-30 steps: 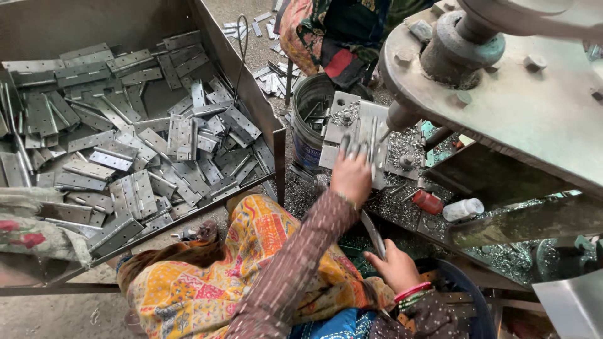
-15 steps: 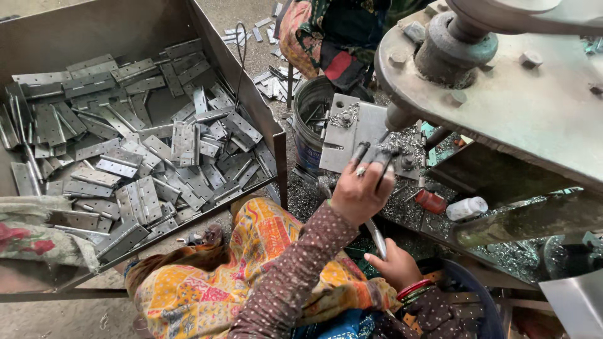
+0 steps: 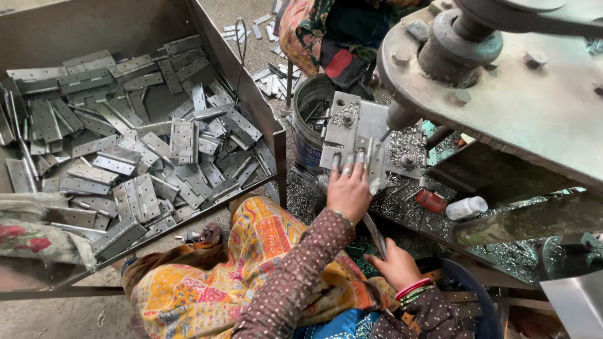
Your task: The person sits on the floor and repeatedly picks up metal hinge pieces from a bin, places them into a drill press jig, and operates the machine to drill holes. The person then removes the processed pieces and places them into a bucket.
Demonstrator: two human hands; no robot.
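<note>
My left hand (image 3: 348,188) lies fingers-forward on a grey metal hinge (image 3: 375,162), holding it against the steel jig plate (image 3: 352,125) under the drill spindle (image 3: 402,116). My right hand (image 3: 392,267), with red bangles at the wrist, is closed around a slim metal lever (image 3: 374,231) low beside my lap. Metal shavings (image 3: 402,201) cover the bench around the jig. Whether the hinge is clamped is hidden by my fingers.
A large steel bin (image 3: 251,107) at left holds several loose hinges (image 3: 132,157). A bucket (image 3: 314,107) of metal parts stands behind the jig. A red bottle (image 3: 431,201) and a white bottle (image 3: 466,208) lie at right. The machine's round head (image 3: 502,94) overhangs. Another person (image 3: 326,37) sits beyond.
My left hand, curled around the hinge half a second ago, now lies flatter on it against the jig. My right hand stays on the lever.
</note>
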